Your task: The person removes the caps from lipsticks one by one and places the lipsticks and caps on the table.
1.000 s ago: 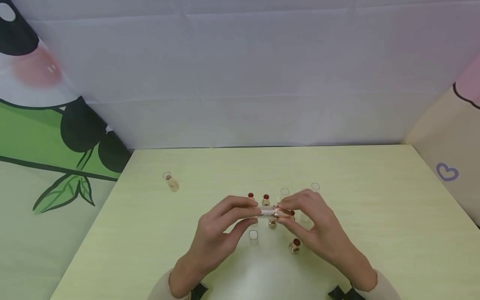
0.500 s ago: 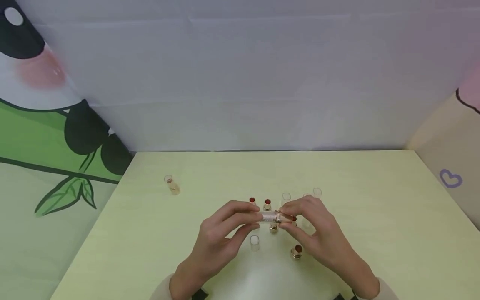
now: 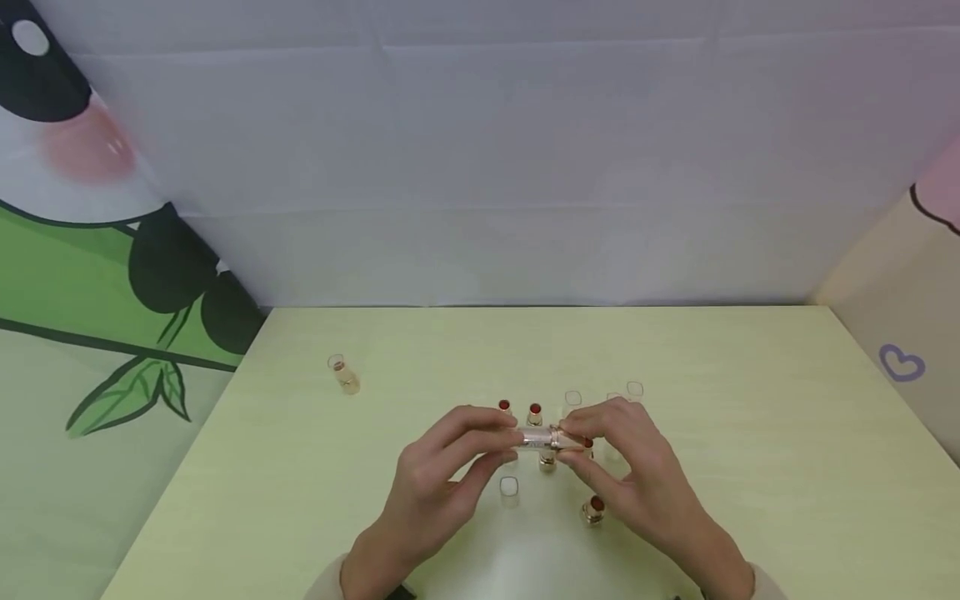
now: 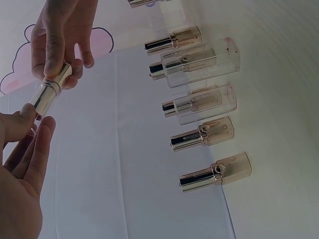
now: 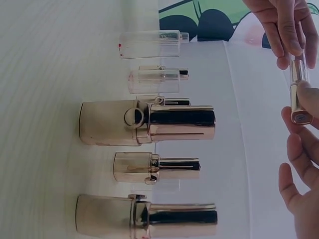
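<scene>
Both hands hold one gold lipstick tube (image 3: 536, 438) sideways over the table in the head view. My left hand (image 3: 446, 471) pinches its left end between thumb and fingers, and a clear cap shows around that end in the right wrist view. My right hand (image 3: 637, 467) pinches the gold base, whose square end (image 5: 302, 117) faces the right wrist camera. Beneath the hands stand several uncapped lipstick tubes with dark red openings, among them a front one (image 3: 594, 510) by the right hand and one behind (image 3: 535, 414). A clear cap (image 3: 509, 490) stands near the left fingers.
At the far left of the pale table (image 3: 750, 400) stands a lipstick tube (image 3: 346, 379) beside or behind a clear outline. More clear caps (image 3: 635, 390) stand behind the right hand. A white cloth wall (image 3: 480, 167) rises at the table's back edge, with printed panels at both sides.
The whole scene sits a little lower in the head view. Both hands keep hold of the lipstick tube in nearly the same pose.
</scene>
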`<act>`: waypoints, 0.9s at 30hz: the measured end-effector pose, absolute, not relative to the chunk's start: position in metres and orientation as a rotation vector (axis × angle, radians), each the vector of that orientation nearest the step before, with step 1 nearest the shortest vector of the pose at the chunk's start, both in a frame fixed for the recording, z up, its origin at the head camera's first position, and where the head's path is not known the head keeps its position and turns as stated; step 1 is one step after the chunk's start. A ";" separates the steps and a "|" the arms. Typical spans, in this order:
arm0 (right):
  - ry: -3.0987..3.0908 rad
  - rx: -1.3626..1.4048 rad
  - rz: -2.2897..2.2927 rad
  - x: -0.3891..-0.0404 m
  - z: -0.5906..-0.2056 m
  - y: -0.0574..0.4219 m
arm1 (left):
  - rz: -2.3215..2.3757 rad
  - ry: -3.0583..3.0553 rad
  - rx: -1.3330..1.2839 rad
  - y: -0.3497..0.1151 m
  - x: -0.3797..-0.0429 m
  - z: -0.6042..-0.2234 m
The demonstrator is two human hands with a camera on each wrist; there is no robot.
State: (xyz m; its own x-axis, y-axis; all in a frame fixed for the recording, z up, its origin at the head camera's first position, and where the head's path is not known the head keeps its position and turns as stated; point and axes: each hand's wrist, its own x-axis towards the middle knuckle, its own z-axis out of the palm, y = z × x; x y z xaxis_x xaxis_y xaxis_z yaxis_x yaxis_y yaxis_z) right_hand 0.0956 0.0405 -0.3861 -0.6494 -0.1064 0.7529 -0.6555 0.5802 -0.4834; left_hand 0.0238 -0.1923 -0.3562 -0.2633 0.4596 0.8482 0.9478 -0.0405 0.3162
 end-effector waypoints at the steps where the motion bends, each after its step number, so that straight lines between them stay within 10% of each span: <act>1: -2.119 0.602 1.017 0.096 -0.386 0.040 | -1.273 -1.736 -1.482 -0.193 0.024 -0.356; 27: -2.062 0.651 1.126 0.094 -0.387 0.037 | -1.400 -1.715 -1.465 -0.195 0.019 -0.364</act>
